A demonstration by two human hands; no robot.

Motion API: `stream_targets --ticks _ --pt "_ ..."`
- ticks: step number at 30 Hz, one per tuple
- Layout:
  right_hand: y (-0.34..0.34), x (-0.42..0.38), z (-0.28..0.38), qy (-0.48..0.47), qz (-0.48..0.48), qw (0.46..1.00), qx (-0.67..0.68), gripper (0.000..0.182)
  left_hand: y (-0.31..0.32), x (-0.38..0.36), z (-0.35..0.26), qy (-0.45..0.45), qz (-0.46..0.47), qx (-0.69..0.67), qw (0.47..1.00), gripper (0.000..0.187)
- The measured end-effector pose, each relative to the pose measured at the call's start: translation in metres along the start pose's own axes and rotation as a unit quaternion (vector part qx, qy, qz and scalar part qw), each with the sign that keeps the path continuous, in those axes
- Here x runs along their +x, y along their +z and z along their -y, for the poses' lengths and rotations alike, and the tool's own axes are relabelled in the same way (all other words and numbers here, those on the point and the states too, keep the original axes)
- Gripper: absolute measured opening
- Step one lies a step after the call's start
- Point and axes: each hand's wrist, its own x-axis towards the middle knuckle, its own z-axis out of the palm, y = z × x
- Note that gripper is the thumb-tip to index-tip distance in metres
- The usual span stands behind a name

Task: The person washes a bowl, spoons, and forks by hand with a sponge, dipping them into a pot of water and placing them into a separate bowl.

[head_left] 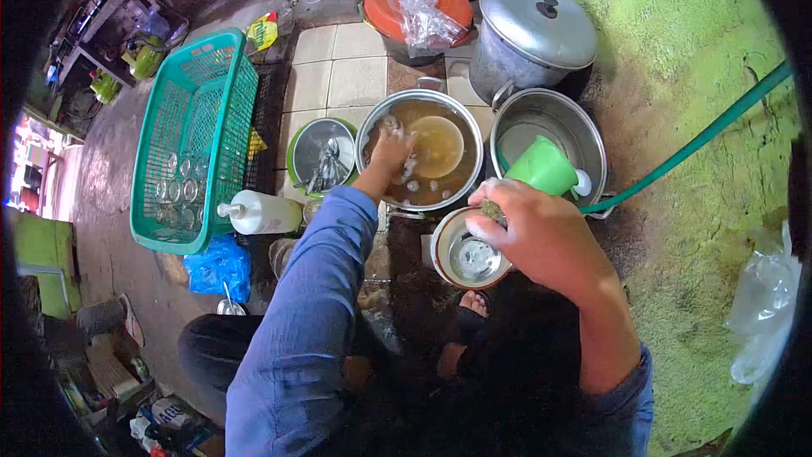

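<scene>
My left hand (391, 151) reaches into a large metal pot (365, 114) of cloudy brown water with bits of foam. Its fingers are partly under the surface, so what they touch is hidden. A round pale bowl or plate (437, 145) lies in the same water, just right of that hand. My right hand (541, 233), foam on its fingers, grips a greenish-brown scouring pad (493, 211). Directly below it stands a small cream pot (440, 264) with a brown rim and something clear and shiny inside.
A green basket (228, 101) holds several glasses. Left of the big pot are a bowl of spoons (326, 152) and a white bottle (266, 213). On the right, a metal pot (596, 131) contains a green pitcher (541, 167); a green hose (694, 152) runs into it. A lidded pot (533, 30) stands behind.
</scene>
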Motion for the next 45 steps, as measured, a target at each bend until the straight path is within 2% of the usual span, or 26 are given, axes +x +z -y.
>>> stream_targets --ticks 4,6,7,10,12,13,15,18,19,20,22,23,24,26,28,30,31,32,34,35,37,38,40,42,44,45 --pt "0.003 -0.003 -0.004 -0.036 -0.021 0.999 -0.003 0.025 0.008 -0.012 -0.001 -0.001 0.049 -0.053 0.997 0.039" --pt "0.004 -0.004 -0.003 -0.044 -0.027 0.999 -0.006 0.025 0.016 -0.018 -0.003 0.054 0.113 0.1 0.987 0.038" --pt "0.005 -0.005 -0.003 -0.055 -0.038 0.998 -0.018 0.024 0.019 -0.022 -0.005 0.053 0.113 0.1 0.987 0.038" --pt "0.002 -0.007 0.001 -0.054 -0.028 0.998 -0.02 0.025 0.043 -0.025 -0.008 -0.019 0.11 0.108 0.988 0.037" --pt "0.001 -0.008 0.003 -0.039 -0.008 0.999 -0.011 0.025 0.064 -0.018 -0.011 -0.054 -0.007 0.078 0.995 0.037" --pt "0.002 -0.008 0.003 -0.037 -0.007 0.999 -0.013 0.025 0.041 -0.022 -0.008 -0.053 -0.008 0.077 0.996 0.037" --pt "0.002 -0.009 0.005 -0.035 -0.006 0.999 -0.015 0.025 0.003 -0.03 -0.001 -0.017 0.125 0.081 0.989 0.036" --pt "0.0 -0.008 0.006 -0.031 0.013 0.999 -0.01 0.026 0.001 -0.031 0.006 0.0 0.139 0.047 0.989 0.034" --pt "0.005 -0.008 0.003 -0.067 -0.013 0.998 -0.01 0.027 0.015 -0.034 0.009 0.037 0.032 0.105 0.993 0.032" --pt "0.008 -0.007 0.0 -0.102 -0.039 0.994 -0.011 0.027 0.027 -0.032 0.008 0.037 0.031 0.107 0.993 0.032" --pt "0.009 -0.006 -0.001 -0.086 -0.02 0.996 -0.005 0.028 0.026 -0.038 0.009 0.088 -0.025 0.069 0.993 0.027" --pt "0.009 -0.004 -0.001 -0.069 0.001 0.998 -0.001 0.029 0.025 -0.043 0.012 0.097 -0.122 -0.014 0.988 0.027" --pt "0.007 -0.003 -0.001 -0.069 -0.002 0.998 0.0 0.029 0.012 -0.046 0.011 0.098 -0.124 -0.011 0.987 0.027" --pt "0.004 0.0 0.001 -0.018 0.066 0.998 -0.009 0.031 -0.034 -0.055 0.01 0.09 0.041 -0.078 0.992 0.03" --pt "0.002 0.0 0.0 -0.012 0.066 0.998 -0.002 0.031 -0.063 -0.066 0.012 0.106 0.009 -0.144 0.984 0.035" --pt "0.001 0.0 -0.002 -0.005 0.067 0.998 0.003 0.031 -0.09 -0.067 0.009 0.038 0.11 -0.265 0.957 0.034" --pt "0.001 0.0 -0.004 -0.013 0.055 0.998 0.007 0.031 -0.073 -0.067 0.011 0.068 -0.007 -0.296 0.953 0.031" --pt "0.002 0.0 -0.006 -0.02 0.042 0.999 0.012 0.03 -0.058 -0.06 0.011 0.068 -0.009 -0.293 0.954 0.031" --pt "0.005 0.003 -0.016 -0.022 0.027 0.999 0.012 0.03 -0.06 -0.054 0.014 0.054 -0.012 -0.429 0.902 0.029" --pt "0.006 0.005 -0.019 -0.023 0.015 1.0 0.012 0.03 -0.064 -0.053 0.018 0.055 -0.014 -0.426 0.903 0.029" --pt "0.002 0.011 -0.023 0.001 0.02 1.0 0.01 0.03 -0.089 -0.057 0.026 0.089 -0.071 -0.555 0.824 0.018" --pt "0.001 0.014 -0.025 0.025 0.029 0.999 0.009 0.03 -0.105 -0.062 0.028 0.091 -0.073 -0.552 0.826 0.018" --pt "0.006 0.02 -0.035 0.022 0.008 1.0 0.005 0.03 -0.164 -0.086 0.035 0.02 -0.027 -0.717 0.696 0.022" --pt "0.008 0.026 -0.04 0.011 0.007 1.0 -0.009 0.03 -0.191 -0.102 0.043 0.014 -0.009 -0.713 0.701 0.026" --pt "0.01 0.027 -0.032 0.023 0.014 1.0 -0.008 0.032 -0.202 -0.117 0.05 0.031 0.046 -0.827 0.56 0.027" --pt "0.01 0.028 -0.027 0.036 0.026 0.999 -0.007 0.033 -0.222 -0.132 0.049 -0.004 0.065 -0.861 0.504 0.027"
